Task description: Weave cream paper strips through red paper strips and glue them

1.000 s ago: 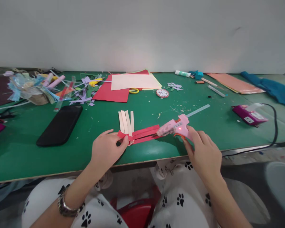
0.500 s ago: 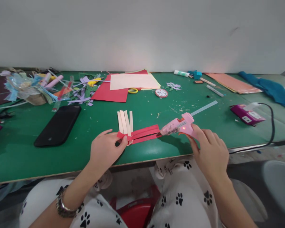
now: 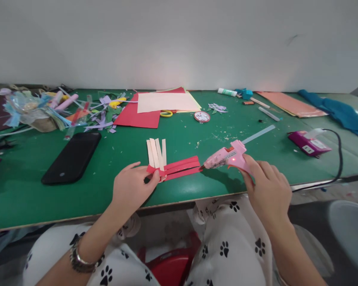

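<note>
Fingers (image 3: 155, 177) of the left hand (image 3: 131, 185) are pinching red strips (image 3: 184, 163) where pale strips (image 3: 157, 153) are crossing; the red strips are extending rightward from those fingers. The right hand (image 3: 270, 186) is grasping a pink glue gun (image 3: 226, 155), its nozzle pointing at their right end.

A craft workspace, though whether in a workshop or a home cannot be told. A long green worktop (image 3: 122, 145), flecked with pale scraps, runs along a plain pale wall (image 3: 179, 43). Papercraft supplies mark the place: a pink glue gun (image 3: 238, 154) loaded with a translucent stick (image 3: 259, 134), red strips (image 3: 183, 162) and cream strips (image 3: 155, 153) of paper, coloured sheets (image 3: 167, 102), a white-and-green tube (image 3: 227, 92), and a heap of lilac and green cuttings (image 3: 100, 124). A purple power block (image 3: 312, 147) with a black cord (image 3: 341, 153) sits at the right.
</note>
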{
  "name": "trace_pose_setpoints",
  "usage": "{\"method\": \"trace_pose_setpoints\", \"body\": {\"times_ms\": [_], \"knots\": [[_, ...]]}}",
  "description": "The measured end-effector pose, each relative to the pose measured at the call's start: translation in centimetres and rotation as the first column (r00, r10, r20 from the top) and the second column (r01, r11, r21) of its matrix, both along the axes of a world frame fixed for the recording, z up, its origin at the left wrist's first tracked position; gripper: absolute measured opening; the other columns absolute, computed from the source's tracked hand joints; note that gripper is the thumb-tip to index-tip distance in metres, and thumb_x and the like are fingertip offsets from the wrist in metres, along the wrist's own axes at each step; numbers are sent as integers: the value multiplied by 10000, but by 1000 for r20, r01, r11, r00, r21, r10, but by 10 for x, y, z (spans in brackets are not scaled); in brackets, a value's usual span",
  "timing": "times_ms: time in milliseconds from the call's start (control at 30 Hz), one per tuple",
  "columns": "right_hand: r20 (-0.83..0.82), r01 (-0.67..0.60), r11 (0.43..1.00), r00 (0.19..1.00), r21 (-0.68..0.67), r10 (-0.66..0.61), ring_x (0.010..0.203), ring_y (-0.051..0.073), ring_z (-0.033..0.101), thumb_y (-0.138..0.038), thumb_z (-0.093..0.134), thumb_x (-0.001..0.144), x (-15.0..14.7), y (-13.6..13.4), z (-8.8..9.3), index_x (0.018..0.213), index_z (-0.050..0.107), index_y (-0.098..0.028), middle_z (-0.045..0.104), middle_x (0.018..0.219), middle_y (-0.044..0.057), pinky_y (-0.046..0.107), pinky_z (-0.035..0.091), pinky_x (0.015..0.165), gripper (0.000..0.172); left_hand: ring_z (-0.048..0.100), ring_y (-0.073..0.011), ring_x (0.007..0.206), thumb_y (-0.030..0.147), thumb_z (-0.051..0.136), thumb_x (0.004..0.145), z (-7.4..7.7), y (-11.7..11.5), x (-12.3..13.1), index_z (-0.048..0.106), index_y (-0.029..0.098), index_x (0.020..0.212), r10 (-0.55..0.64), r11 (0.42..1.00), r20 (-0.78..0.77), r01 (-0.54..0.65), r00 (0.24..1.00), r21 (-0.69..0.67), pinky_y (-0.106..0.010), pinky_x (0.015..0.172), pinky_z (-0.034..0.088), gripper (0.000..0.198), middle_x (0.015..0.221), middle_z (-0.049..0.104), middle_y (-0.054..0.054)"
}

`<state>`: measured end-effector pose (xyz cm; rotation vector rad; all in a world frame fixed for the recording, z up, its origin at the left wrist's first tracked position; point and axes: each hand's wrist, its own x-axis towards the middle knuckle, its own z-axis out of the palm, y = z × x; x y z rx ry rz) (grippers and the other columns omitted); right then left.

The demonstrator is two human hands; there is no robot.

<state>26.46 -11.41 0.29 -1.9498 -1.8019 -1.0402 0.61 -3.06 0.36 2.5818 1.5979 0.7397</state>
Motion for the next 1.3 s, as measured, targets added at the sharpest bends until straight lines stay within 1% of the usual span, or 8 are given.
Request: {"method": "trace_pose_setpoints", "body": {"times_ms": [467, 667, 900, 1033, 1100, 1167, 1233, 1300], "knots": [[-41, 37, 999, 998, -19, -37, 632, 181, 487, -331, 349, 877, 5, -2, -1, 1098, 509, -194, 583, 765, 69, 284, 319, 552, 305, 586, -160, 504, 263, 399, 769, -3, 0, -1, 621, 251, 468, -31, 998, 17, 30, 999, 46, -292, 686, 482, 374, 467, 621, 14], [-236, 180, 983, 957, 21, -170, 696, 232, 524, -515, 424, 793, 30, -2, -4, 1055, 522, -152, 579, 782, 99, 285, 342, 507, 459, 579, -161, 493, 262, 410, 767, -4, 0, -1, 598, 244, 444, -31, 998, 7, 31, 999, 58, -298, 684, 484, 374, 449, 605, 12], [-387, 330, 876, 801, -352, -457, 587, 229, 502, -484, 446, 748, 78, 19, 3, 814, 568, -174, 562, 679, 91, 295, 311, 471, 340, 531, -140, 434, 284, 410, 780, -5, 0, -2, 600, 234, 439, -45, 989, -13, 47, 999, 142, -287, 687, 489, 394, 425, 590, 18], [-275, 338, 910, 876, -238, -397, 874, 352, 497, -446, 450, 760, 56, 29, 18, 864, 597, -130, 559, 890, 201, 390, 346, 596, 365, 553, -151, 457, 327, 438, 774, -8, 0, -3, 641, 221, 496, -69, 975, 18, 64, 997, 211, -312, 709, 490, 360, 475, 629, 11], [-347, 201, 969, 907, -143, -239, 1005, 354, 448, -427, 459, 772, 24, 33, 27, 951, 586, -141, 559, 963, 181, 412, 345, 691, 361, 560, -149, 461, 331, 453, 766, -9, 0, -3, 637, 220, 493, -85, 978, 43, 75, 995, 196, -324, 730, 485, 348, 498, 643, 16], [-479, -152, 968, 877, -198, 40, 945, 272, 503, -441, 502, 754, -16, 39, 33, 1052, 542, -172, 587, 954, 117, 389, 340, 754, 403, 566, -139, 470, 322, 456, 766, -8, -1, -3, 634, 218, 505, -99, 987, 63, 90, 993, 135, -334, 766, 474, 333, 518, 647, 24], [-613, -502, 814, 752, -294, 242, 922, 213, 525, -443, 525, 745, -57, 46, 34, 1132, 487, -213, 598, 987, 63, 353, 328, 785, 452, 578, -133, 495, 310, 452, 768, -6, -1, -3, 648, 219, 563, -112, 993, 76, 108, 991, 56, -354, 807, 458, 298, 540, 652, 32], [-692, -655, 678, 659, -334, 295, 945, 200, 520, -438, 534, 739, -90, 56, 32, 1132, 482, -221, 599, 1026, 47, 337, 302, 799, 452, 596, -143, 532, 305, 460, 752, -5, -1, -3, 658, 221, 618, -127, 992, 78, 127, 989, 8, -382, 831, 445, 254, 583, 668, 31]]}}
